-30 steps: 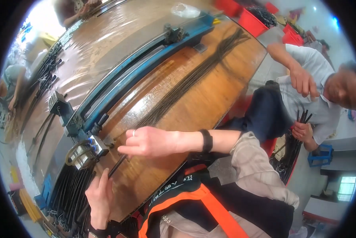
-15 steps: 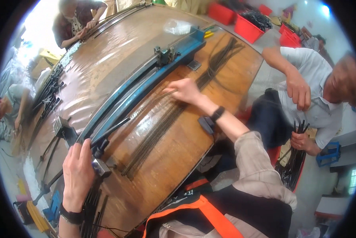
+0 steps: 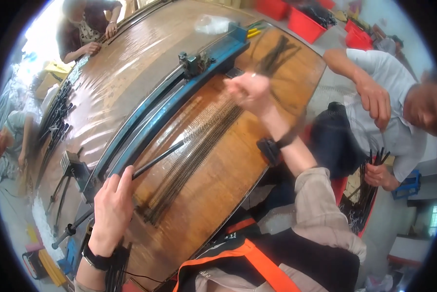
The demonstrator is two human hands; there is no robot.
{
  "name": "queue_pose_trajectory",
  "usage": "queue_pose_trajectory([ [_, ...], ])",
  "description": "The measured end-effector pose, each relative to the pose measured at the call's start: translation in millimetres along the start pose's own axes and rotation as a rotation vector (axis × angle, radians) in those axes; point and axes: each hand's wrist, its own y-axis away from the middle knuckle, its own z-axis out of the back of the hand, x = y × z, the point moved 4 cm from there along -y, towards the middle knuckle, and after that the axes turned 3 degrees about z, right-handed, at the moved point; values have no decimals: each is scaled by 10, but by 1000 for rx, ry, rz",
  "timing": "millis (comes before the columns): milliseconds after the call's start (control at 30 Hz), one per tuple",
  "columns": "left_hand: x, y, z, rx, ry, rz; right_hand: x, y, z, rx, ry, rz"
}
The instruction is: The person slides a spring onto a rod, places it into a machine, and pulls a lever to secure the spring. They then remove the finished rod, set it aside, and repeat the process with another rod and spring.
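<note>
My left hand [image 3: 114, 207] is closed round a thin black tube [image 3: 157, 160] that slants up and to the right over the wooden tabletop. My right hand [image 3: 252, 92], somewhat blurred by motion, is closed in a pinch on what looks like one end of a long thin coil spring [image 3: 206, 119]. The spring runs faintly toward the tip of the tube. Below it lies a bundle of long dark springs [image 3: 194, 168], its upper end partly behind my right hand. A long blue metal rail [image 3: 165, 112] with a clamp block [image 3: 194, 63] stands just beyond.
More dark springs [image 3: 276, 53] lie at the far right of the table. A metal block [image 3: 75, 170] with rods stands left. Beside me on the right, a co-worker's hand [image 3: 381, 175] holds black tubes over a red bin [image 3: 342, 187]. Another person sits at the far left.
My right hand has moved up and to the right, away from the tube. My left hand has shifted slightly right and down, with the black tube now farther out over the table.
</note>
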Motion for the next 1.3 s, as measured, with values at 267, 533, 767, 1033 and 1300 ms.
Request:
queue_pose_trajectory([
  [267, -64, 11, 11, 13, -39, 6, 75, -139, -115, 134, 141, 163],
  [533, -68, 84, 83, -4, -23, 11, 603, -264, -74, 25, 9, 287],
  [767, -90, 140, 98, -5, -27, 49, 566, -27, -239, 198, 15, 123],
  [1033, -113, 299, 140, 23, 23, 107, 1017, 63, -503, 196, -172, 42],
  [1300, -90, 548, 222, -19, -6, 121, 1230, -7, -600, 289, -136, -91],
])
